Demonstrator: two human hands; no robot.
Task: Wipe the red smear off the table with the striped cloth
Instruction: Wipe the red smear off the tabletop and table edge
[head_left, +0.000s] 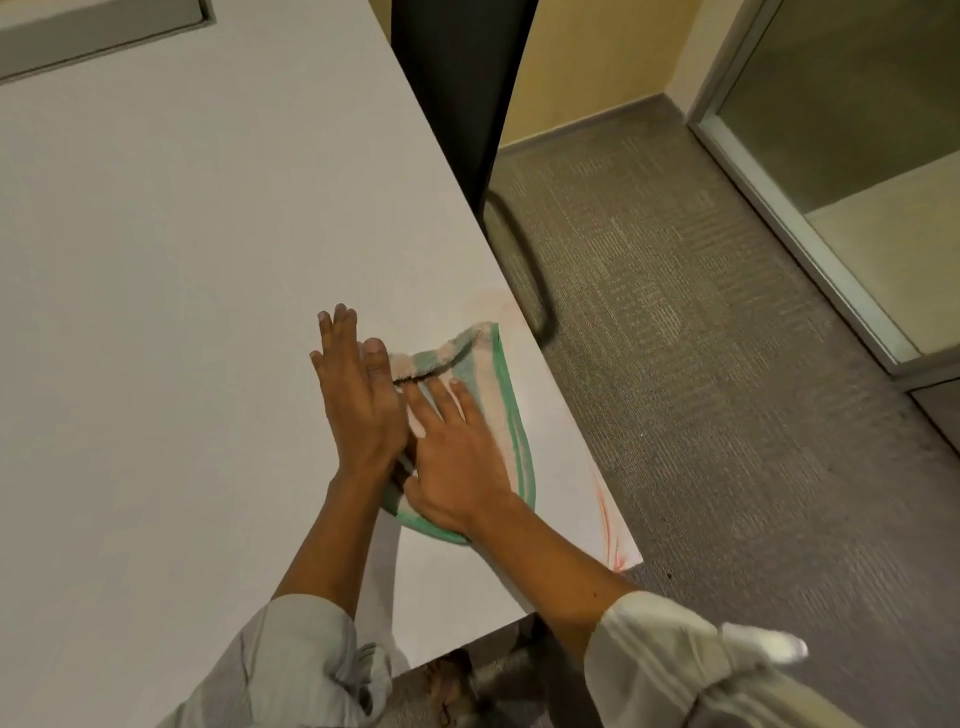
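Observation:
The striped cloth (488, 400), white with green stripes and pinkish stains, lies folded on the grey table (182, 260) near its right edge. My right hand (457, 462) presses flat on the cloth, fingers spread. My left hand (358, 395) lies flat beside it, over the cloth's left edge, fingers extended. Red streaks (610, 519) run along the table's near right corner. A faint pink smear (485, 301) shows just beyond the cloth's far end.
A dark chair (462, 93) stands close to the table's right edge. Grey carpet (701, 364) covers the floor on the right, with a glass partition (841, 130) at the far right. A recessed panel (98, 36) sits in the table's far left.

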